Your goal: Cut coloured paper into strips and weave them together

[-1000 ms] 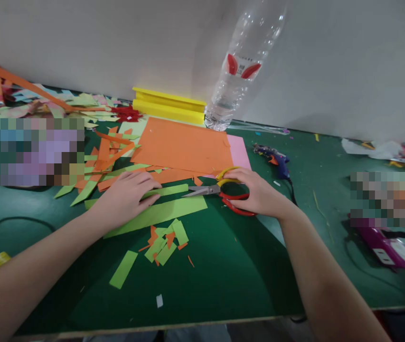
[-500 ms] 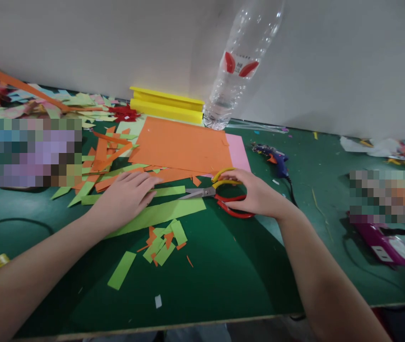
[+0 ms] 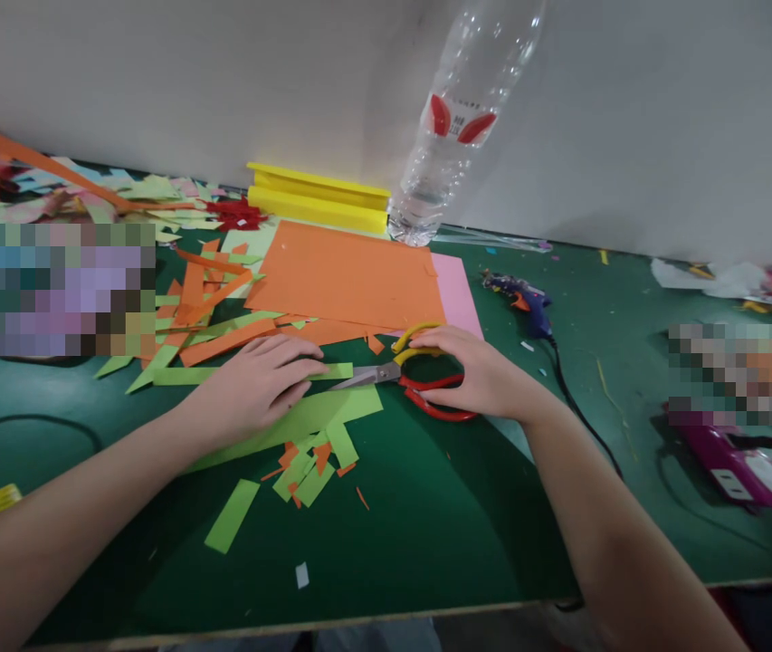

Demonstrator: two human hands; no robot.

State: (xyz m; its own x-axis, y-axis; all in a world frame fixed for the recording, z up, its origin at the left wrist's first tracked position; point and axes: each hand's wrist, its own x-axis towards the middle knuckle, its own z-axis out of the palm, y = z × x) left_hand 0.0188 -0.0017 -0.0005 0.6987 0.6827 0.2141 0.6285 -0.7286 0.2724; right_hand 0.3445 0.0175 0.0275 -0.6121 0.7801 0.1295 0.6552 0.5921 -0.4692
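Note:
My right hand (image 3: 484, 369) grips scissors (image 3: 386, 372) with one yellow and one red handle loop. Their blades point left and lie partly open at the ends of the green strips. Fingers bent, my left hand (image 3: 264, 385) holds a narrow green paper strip (image 3: 339, 370) against the table; its thumb side is partly hidden. Below it, a wider green strip (image 3: 331, 409) runs under the same hand. Small green and orange paper scraps (image 3: 314, 466) lie just in front, partly overlapping the wider strip's edge.
Orange sheets (image 3: 351, 276) lie over a pink sheet (image 3: 459, 285). Behind them are a yellow folded piece (image 3: 318, 197) and a leaning plastic bottle (image 3: 453, 127). A blue glue gun (image 3: 528, 303) with a cord is on the right. Orange and green strips (image 3: 188, 312) pile up at left.
My left hand has slid to the right along the narrow strip. The scissors and my right hand have shifted slightly left and down. The wider strip has moved a little left and toward me.

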